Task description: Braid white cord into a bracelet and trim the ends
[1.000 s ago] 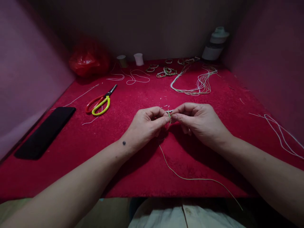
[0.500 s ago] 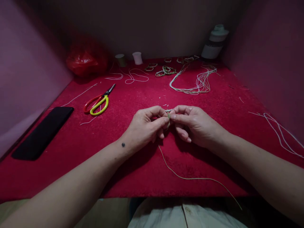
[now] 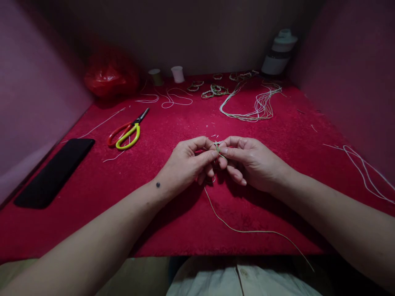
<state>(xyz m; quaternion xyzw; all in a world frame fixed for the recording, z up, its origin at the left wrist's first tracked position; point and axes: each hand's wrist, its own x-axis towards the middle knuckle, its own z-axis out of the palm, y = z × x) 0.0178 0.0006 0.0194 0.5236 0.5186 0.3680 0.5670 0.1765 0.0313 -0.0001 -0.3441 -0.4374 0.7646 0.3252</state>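
Observation:
Between my fingertips is a small piece of knotted green and white cord (image 3: pixel 217 146). My left hand (image 3: pixel 197 158) pinches it from the left with thumb and forefinger. From the other side, my right hand (image 3: pixel 245 158) grips it the same way, its lower fingers curled loosely. A short green end sticks out below the knots, against the right thumb. One long olive cord tail (image 3: pixel 230 227) runs from under my left hand across the red cloth and over the front edge. Most of the knotwork is hidden by my fingers.
Scissors (image 3: pixel 131 131) with red and yellow handles and a black phone (image 3: pixel 55 172) lie at left. Toward the back are a red plastic bag (image 3: pixel 112 78), two thread spools (image 3: pixel 177 75), braided loops (image 3: pixel 216 91), a cord bundle (image 3: pixel 261 113) and a bottle (image 3: pixel 277 53). White cords (image 3: pixel 367 176) lie at right.
The fingertips have shifted slightly on the knotted cord. A short green end now shows by the right thumb, and a small loop of cord appears below the left fingers.

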